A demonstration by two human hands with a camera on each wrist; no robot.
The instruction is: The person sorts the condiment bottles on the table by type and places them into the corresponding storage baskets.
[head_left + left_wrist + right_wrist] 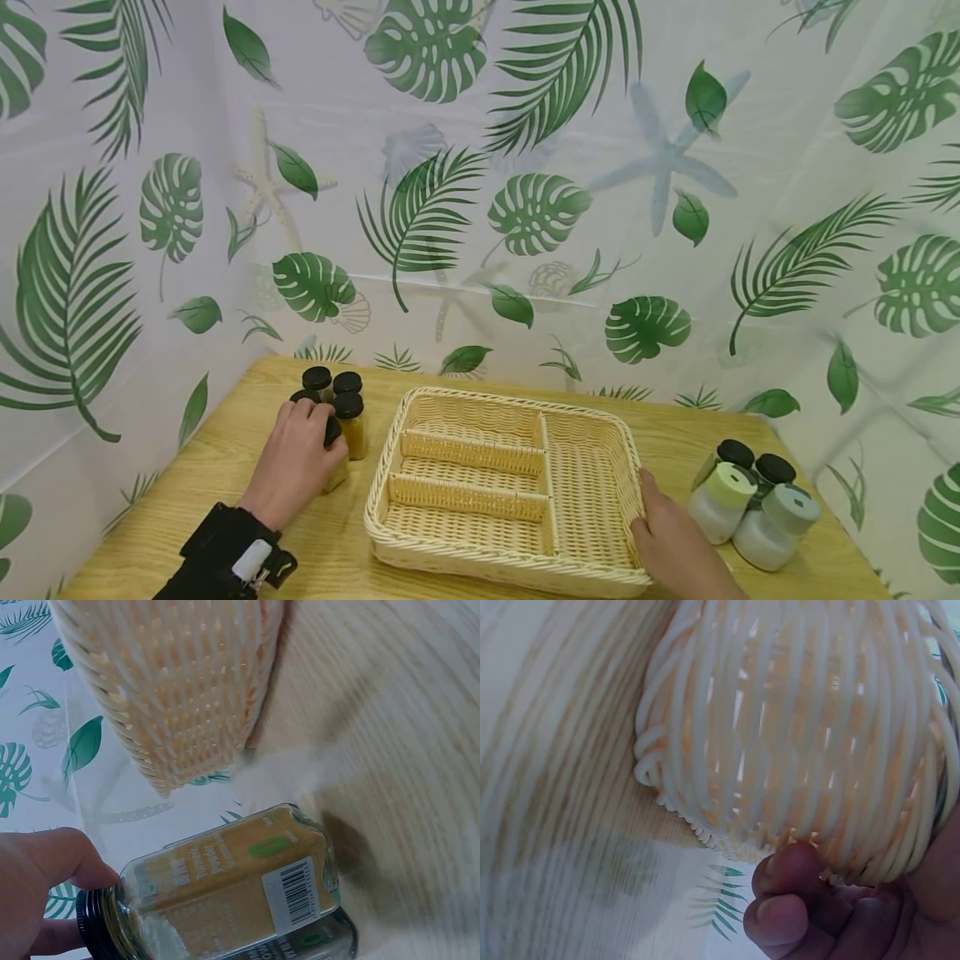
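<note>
On the left of the table, my left hand point(288, 454) pinches a glass spice jar point(232, 885) by its black lid. The left wrist view shows yellow-brown powder and a barcode label on it, with a second, darker jar point(330, 935) partly hidden behind. Several more black-lidded spice jars point(354, 437) stand close beyond that hand. A pale wicker basket point(517, 401) with dividers lies mid-table, its compartments bare. My right hand point(678, 533) grips its right rim, fingers curled under the edge in the right wrist view.
At the right stand two squat white containers, one with a yellow-green lid point(731, 481) and one with a grey-green lid point(791, 506). Black-lidded jars point(772, 468) are behind them. A leaf-print curtain point(465, 317) closes off the table's point(202, 500) back and sides.
</note>
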